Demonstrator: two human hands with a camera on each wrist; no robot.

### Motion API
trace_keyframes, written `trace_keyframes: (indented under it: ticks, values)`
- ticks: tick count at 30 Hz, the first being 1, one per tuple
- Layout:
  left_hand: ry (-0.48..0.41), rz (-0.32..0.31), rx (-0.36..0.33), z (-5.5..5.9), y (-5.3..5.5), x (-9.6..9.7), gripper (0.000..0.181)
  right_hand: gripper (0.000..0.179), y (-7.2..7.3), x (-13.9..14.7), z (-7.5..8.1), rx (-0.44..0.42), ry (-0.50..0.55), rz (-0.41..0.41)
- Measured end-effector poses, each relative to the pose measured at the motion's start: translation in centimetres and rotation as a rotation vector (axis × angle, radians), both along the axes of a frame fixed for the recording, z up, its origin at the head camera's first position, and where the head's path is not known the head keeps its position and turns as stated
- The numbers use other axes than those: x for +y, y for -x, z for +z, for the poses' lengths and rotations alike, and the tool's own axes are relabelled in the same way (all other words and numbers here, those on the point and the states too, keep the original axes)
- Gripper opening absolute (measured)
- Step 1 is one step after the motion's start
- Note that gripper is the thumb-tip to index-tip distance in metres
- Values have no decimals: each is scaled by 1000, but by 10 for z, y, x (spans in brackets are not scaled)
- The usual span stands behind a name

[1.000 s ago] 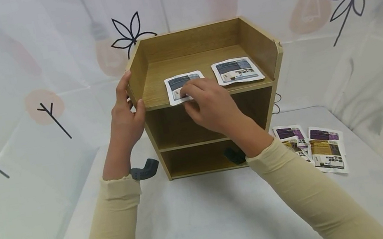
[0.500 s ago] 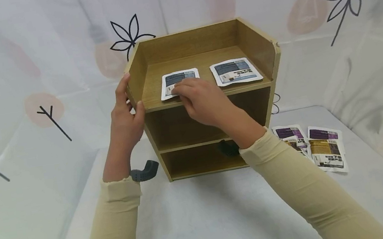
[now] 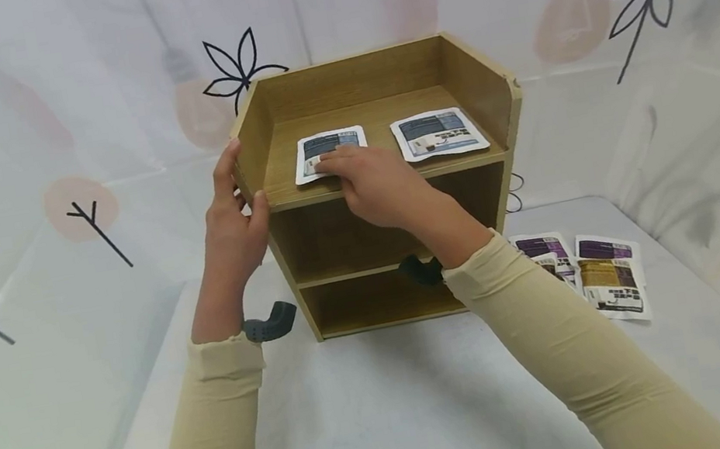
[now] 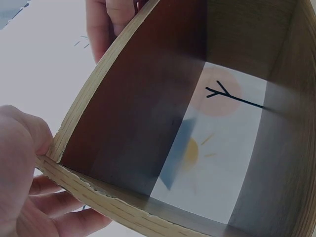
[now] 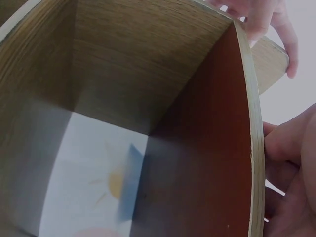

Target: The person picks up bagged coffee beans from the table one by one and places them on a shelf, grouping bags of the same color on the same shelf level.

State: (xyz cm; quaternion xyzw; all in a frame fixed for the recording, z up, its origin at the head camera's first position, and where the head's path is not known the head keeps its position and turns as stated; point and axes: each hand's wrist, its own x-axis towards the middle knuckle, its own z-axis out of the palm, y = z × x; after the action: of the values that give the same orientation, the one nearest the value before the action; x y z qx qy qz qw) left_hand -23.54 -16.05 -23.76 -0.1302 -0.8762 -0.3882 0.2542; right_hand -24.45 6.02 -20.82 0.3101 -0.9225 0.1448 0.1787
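Note:
A small wooden shelf unit [image 3: 402,266] stands on the white table, its top tier edged by a low rim. My left hand [image 3: 234,232] grips its left side panel, thumb at the front corner; the left wrist view shows the fingers [image 4: 59,207] wrapped outside the panel. On the top tier lie two flat white packets with dark blue labels. My right hand [image 3: 385,185] rests its extended fingers on the left packet [image 3: 314,155], covering its lower right part. The right packet [image 3: 439,133] lies apart from the hand. In the right wrist view, the top board hides the packets.
Several packets with purple and gold labels [image 3: 611,275] lie overlapping on the table [image 3: 375,410] right of the unit. Dark cable loops [image 3: 514,183] show behind the unit's right side. A printed white cloth [image 3: 121,97] hangs at the back and sides.
My right hand has slid the left packet back and slightly left, off the front edge and flat on the top tier. Its fingers have straightened. The left hand keeps its hold.

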Motion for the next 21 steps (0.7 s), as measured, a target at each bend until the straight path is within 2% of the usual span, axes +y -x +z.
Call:
trace_keyframes:
  ticks: [8, 16, 21]
  values:
    - [-7, -1, 15, 0, -1, 1, 67, 42, -4, 4, -3, 33, 27, 17]
    - [-11, 7, 14, 0, -1, 0, 67, 42, -18, 17, -10, 116, 76, 43]
    - [-14, 4, 2, -1, 0, 1, 67, 39, -27, 31, -19, 186, 153, 98]
